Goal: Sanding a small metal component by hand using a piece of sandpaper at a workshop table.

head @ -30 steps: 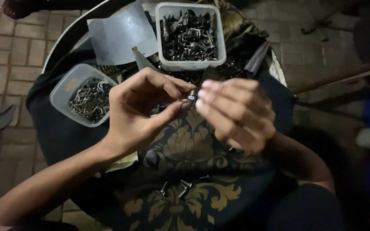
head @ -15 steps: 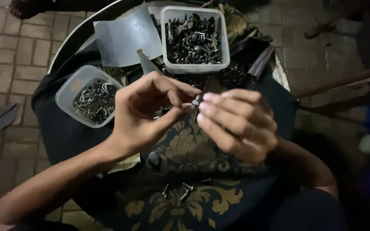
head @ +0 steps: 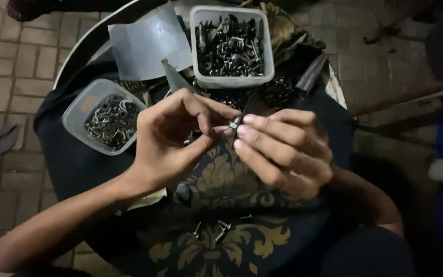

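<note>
Right at the centre of the frame, the two hands meet over a dark cloth [head: 103,169] with a gold floral pattern, which covers a round surface. The left hand [head: 173,136] comes in from the lower left, and its thumb and first fingers pinch one end of a small metal piece [head: 236,123], which looks like a short bolt or a similar fastener; it is too small to say more exactly. The right hand [head: 283,151] comes in from the lower right, with its fingers curled, and its fingertips [head: 247,119] grip the other end of the same piece, so both hands grasp it together, just above the cloth. In the upper middle of the frame stands a square clear plastic container [head: 232,81] filled with dark metal hardware. At the left, a rounder clear plastic tub [head: 75,115] holds smaller metal rings and parts, and it is tilted a little on the cloth. Between these two containers, toward the upper left, lies a grey sheet [head: 147,43], maybe a lid or a piece of plastic. Near the bottom centre, a few loose screws [head: 220,228] lie on the gold pattern. More loose hardware is scattered behind the hands, below the square container. Around the surface there is a brick-paved floor [head: 6,56].
</note>
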